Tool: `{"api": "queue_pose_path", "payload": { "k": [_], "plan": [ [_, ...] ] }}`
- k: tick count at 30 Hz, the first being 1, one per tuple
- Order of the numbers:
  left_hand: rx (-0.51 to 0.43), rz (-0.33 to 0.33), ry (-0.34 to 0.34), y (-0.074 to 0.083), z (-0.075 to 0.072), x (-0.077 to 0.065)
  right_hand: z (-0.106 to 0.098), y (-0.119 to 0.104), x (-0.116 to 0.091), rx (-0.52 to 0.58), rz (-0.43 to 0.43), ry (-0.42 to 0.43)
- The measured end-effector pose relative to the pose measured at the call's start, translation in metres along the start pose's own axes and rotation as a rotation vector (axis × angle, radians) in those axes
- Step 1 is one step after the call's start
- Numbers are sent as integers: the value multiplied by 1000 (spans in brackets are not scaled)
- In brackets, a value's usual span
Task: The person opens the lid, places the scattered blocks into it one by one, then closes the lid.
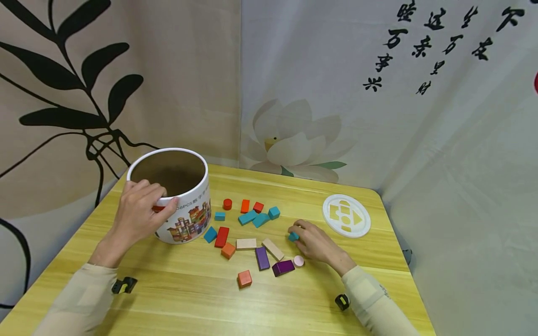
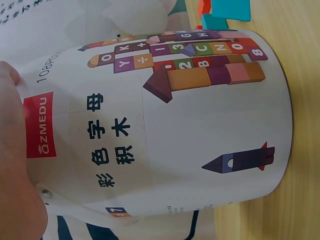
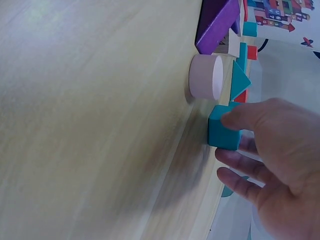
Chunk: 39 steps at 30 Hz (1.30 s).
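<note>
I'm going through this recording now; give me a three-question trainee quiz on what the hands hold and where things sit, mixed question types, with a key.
1. Open question: What does the right hand hold?
2. True or false: The left hand grips the rim of the printed bucket.
3. Multiple choice: In the head view, where is the white cutout disc?
A) inside the printed bucket
B) left of the printed bucket
C) right of the printed bucket

Key:
1. A teal block
2. True
3. C
</note>
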<state>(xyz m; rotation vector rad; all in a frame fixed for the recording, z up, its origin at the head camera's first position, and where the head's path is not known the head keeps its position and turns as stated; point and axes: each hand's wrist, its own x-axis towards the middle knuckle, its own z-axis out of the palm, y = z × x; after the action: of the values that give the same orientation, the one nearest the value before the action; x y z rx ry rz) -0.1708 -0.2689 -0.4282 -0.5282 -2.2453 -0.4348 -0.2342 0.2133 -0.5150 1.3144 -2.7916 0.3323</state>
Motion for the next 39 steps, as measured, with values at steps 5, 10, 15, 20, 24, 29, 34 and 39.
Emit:
{"api": "queue_pose_path", "payload": {
  "k": [5, 10, 15, 20, 24, 29, 34, 39],
  "plan": [
    [-7, 5, 7, 0, 0, 0, -2, 0, -1, 0, 14, -8],
    [-12, 3, 17, 0, 0, 1, -10, -1, 0, -3, 29, 19],
    [-10, 1, 9, 0, 0, 1, -22, -5, 4, 22, 30, 60],
    [-7, 0, 12, 0, 0, 1, -35, -13, 13, 59, -5, 112],
    [-5, -4, 9, 1, 0, 1, -45, -22, 23, 95, -52, 148],
    [-12, -2, 13, 0, 0, 0, -58, -34, 38, 132, -93, 164],
    [-6, -1, 5, -1, 0, 0, -71, -49, 59, 133, -144, 197],
    [-7, 12, 23, 0, 0, 1, -82, -61, 80, 134, -203, 249]
  ]
}}
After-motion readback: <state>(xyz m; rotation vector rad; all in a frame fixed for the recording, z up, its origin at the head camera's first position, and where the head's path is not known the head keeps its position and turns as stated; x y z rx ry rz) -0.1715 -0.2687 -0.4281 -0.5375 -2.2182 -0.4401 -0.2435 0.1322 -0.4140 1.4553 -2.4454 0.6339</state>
